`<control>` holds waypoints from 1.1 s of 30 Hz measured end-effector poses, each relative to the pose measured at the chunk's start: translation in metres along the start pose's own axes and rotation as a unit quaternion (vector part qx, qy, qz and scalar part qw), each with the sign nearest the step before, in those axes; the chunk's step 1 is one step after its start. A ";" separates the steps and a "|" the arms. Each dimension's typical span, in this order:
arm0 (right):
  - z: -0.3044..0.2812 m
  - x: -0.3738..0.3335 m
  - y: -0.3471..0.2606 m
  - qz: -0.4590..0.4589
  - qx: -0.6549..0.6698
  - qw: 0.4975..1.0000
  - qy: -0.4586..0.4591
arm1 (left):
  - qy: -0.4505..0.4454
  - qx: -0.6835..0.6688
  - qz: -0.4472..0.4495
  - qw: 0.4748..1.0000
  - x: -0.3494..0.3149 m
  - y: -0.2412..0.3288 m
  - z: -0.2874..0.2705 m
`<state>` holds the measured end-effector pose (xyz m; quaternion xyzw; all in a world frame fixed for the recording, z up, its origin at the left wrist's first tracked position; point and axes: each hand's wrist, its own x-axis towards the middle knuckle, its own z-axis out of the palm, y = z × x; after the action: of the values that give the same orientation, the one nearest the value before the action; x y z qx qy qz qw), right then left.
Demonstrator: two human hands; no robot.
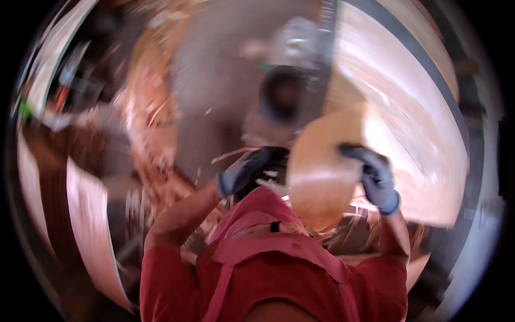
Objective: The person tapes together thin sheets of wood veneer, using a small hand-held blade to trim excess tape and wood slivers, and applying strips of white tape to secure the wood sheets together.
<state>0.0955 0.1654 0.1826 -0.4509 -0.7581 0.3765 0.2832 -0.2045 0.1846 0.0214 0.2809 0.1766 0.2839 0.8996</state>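
Note:
Both my hands wear gloves with grey backs and black fingers. A smooth tan rounded sheet, apparently thin wood (322, 166), stands in front of my chest. My right hand (375, 174) grips its right edge, dark fingertips lying over the face. My left hand (247, 169) is by the sheet's left edge, against a dark patch with pale bits. Its fingers blend into that dark area and blur, so whether it touches the sheet cannot be told. I wear a red top and a pink apron (263, 214).
A large pale sheet with a dark border (413, 123) fills the right side. Ahead sits a dark round container (284, 94), with a clear plastic-looking item (298, 43) beyond it. Reddish-brown strips or shavings (153, 112) lie in a heap on the left. Curved pale panels (88, 220) stand farther left.

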 end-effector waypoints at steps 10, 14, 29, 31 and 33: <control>0.035 0.038 0.070 -0.006 0.125 0.992 0.013 | -0.051 -0.145 -0.192 0.969 0.138 0.049 -0.036; 0.048 0.036 0.048 0.045 0.116 0.992 0.021 | -0.072 0.272 -0.104 0.954 0.161 0.035 -0.091; 0.213 -0.028 -0.022 0.367 0.282 0.790 0.403 | -0.202 0.221 -0.141 0.944 0.207 0.150 -0.072; 0.245 -0.020 -0.021 0.399 0.342 0.759 0.386 | -0.111 -0.091 -0.328 0.934 0.211 0.167 -0.046; 0.263 -0.016 -0.014 0.365 0.249 0.788 0.429 | -0.109 -0.086 -0.367 0.920 0.218 0.167 -0.055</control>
<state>-0.1066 0.0637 0.0468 -0.7230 -0.2173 0.3949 0.5235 -0.1303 0.4533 0.0455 0.1468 0.1427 -0.0847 0.9751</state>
